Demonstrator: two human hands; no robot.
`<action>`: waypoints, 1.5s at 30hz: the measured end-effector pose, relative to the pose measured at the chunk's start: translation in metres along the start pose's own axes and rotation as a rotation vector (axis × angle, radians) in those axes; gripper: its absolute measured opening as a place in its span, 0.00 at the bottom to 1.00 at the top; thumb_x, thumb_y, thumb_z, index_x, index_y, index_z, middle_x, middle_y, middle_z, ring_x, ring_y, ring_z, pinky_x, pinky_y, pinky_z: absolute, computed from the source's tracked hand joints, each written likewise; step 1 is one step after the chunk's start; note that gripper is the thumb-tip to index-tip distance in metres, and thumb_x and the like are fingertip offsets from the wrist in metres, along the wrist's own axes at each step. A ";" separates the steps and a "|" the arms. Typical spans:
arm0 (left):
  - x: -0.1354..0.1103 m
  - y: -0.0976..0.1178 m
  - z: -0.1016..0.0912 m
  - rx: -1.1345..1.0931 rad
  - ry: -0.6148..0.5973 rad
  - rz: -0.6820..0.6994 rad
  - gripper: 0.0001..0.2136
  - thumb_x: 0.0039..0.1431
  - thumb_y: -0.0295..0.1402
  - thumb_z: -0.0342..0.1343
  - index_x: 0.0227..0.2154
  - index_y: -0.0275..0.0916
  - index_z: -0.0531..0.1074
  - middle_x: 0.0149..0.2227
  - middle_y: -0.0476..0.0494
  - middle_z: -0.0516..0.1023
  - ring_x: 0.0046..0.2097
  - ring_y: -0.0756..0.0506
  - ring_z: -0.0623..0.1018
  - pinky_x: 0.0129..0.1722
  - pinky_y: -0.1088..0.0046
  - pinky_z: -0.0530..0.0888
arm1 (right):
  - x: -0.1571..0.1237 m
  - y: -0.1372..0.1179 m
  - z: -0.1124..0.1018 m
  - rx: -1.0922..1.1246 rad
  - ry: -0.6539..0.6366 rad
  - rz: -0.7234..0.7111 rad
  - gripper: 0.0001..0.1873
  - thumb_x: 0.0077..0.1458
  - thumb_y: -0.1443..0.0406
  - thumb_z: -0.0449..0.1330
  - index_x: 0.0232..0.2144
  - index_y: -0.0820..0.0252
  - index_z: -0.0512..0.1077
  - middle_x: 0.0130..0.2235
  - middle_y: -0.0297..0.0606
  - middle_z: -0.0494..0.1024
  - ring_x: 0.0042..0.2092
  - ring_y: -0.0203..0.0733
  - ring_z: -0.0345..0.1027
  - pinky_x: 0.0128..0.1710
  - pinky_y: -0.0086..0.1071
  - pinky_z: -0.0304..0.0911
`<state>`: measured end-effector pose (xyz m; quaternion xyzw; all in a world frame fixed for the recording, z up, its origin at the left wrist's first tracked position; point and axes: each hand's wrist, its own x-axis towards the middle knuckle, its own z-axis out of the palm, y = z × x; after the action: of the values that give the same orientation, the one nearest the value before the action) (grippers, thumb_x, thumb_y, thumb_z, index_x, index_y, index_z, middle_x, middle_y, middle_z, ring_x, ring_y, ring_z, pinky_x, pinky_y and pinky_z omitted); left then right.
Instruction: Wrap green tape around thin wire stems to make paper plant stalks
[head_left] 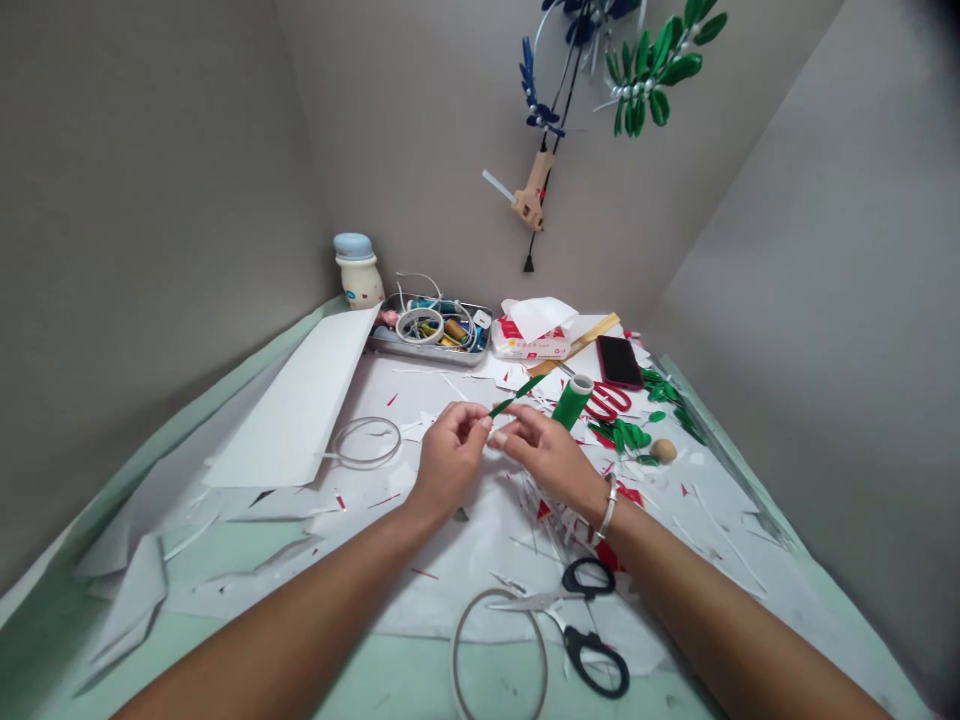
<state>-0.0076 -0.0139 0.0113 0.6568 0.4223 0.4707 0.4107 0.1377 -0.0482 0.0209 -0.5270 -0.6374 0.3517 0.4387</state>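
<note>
Over the middle of the table, my left hand [454, 450] is closed, its thumb and forefinger pinching a narrow green leaf-like strip [517, 396] that points up and to the right. My right hand [551, 455], with a bracelet at the wrist, is close beside it. Its fingers are bent together near the strip's lower end, and what they hold is too small to make out. Just behind the right hand stands a spool of green thread [571, 403]. Green leaf pieces [630, 435] and a wooden ball [664, 451] lie to its right.
Black-handled scissors [581, 625] and a ring [454, 650] lie in front; red-handled scissors [609, 400] and a phone [619, 361] lie behind right. A metal tray [435, 350], tissue pack [532, 343] and jar [358, 272] stand at back. A glue gun [534, 190] hangs above.
</note>
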 end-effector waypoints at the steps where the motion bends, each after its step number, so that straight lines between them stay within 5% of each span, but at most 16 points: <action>1: 0.001 -0.001 0.000 0.012 0.009 -0.007 0.07 0.56 0.36 0.52 0.33 0.37 0.70 0.31 0.48 0.73 0.31 0.50 0.71 0.32 0.76 0.68 | -0.001 0.001 0.001 -0.066 -0.025 -0.017 0.15 0.58 0.61 0.55 0.46 0.59 0.70 0.31 0.36 0.78 0.31 0.38 0.71 0.31 0.30 0.65; 3: 0.003 -0.003 0.000 0.052 0.033 -0.011 0.07 0.56 0.36 0.53 0.33 0.37 0.71 0.32 0.47 0.74 0.32 0.50 0.72 0.33 0.75 0.69 | -0.007 0.004 0.000 -0.252 -0.020 -0.124 0.12 0.60 0.62 0.52 0.37 0.58 0.74 0.30 0.35 0.77 0.29 0.36 0.68 0.32 0.31 0.62; 8: 0.008 -0.007 -0.003 0.235 0.015 0.056 0.07 0.57 0.34 0.53 0.32 0.39 0.74 0.34 0.47 0.75 0.35 0.49 0.74 0.36 0.74 0.68 | -0.017 0.012 -0.008 -0.640 0.006 -0.439 0.09 0.59 0.65 0.54 0.35 0.57 0.76 0.29 0.38 0.76 0.32 0.39 0.65 0.36 0.34 0.56; 12: 0.011 -0.011 -0.007 0.424 -0.040 0.128 0.08 0.59 0.32 0.51 0.33 0.42 0.76 0.34 0.47 0.74 0.37 0.47 0.74 0.40 0.72 0.68 | -0.016 0.013 -0.019 -0.715 0.043 -0.530 0.08 0.58 0.65 0.57 0.34 0.56 0.77 0.25 0.35 0.73 0.30 0.38 0.62 0.37 0.36 0.52; 21: 0.008 -0.014 -0.001 0.691 -0.317 0.316 0.10 0.61 0.31 0.48 0.36 0.44 0.75 0.35 0.48 0.72 0.38 0.48 0.73 0.36 0.74 0.68 | -0.011 0.014 -0.035 -0.462 0.166 -0.423 0.09 0.58 0.64 0.56 0.35 0.56 0.77 0.27 0.36 0.74 0.29 0.37 0.64 0.31 0.31 0.59; 30: 0.008 -0.010 -0.003 0.756 -0.121 0.213 0.10 0.62 0.31 0.45 0.36 0.41 0.72 0.36 0.46 0.72 0.37 0.47 0.74 0.36 0.72 0.68 | -0.011 0.017 -0.037 -0.484 0.057 -0.420 0.08 0.57 0.65 0.58 0.34 0.55 0.77 0.29 0.35 0.78 0.31 0.36 0.69 0.32 0.29 0.63; 45: 0.005 -0.006 -0.002 0.776 -0.234 0.244 0.09 0.61 0.29 0.46 0.34 0.40 0.72 0.36 0.45 0.72 0.37 0.46 0.73 0.34 0.71 0.67 | -0.012 0.015 -0.043 -0.567 0.096 -0.496 0.09 0.59 0.64 0.56 0.35 0.55 0.77 0.28 0.35 0.77 0.30 0.36 0.69 0.31 0.28 0.62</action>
<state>-0.0098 -0.0073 0.0074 0.8570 0.4378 0.2444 0.1193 0.1842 -0.0570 0.0206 -0.4731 -0.7962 0.0193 0.3766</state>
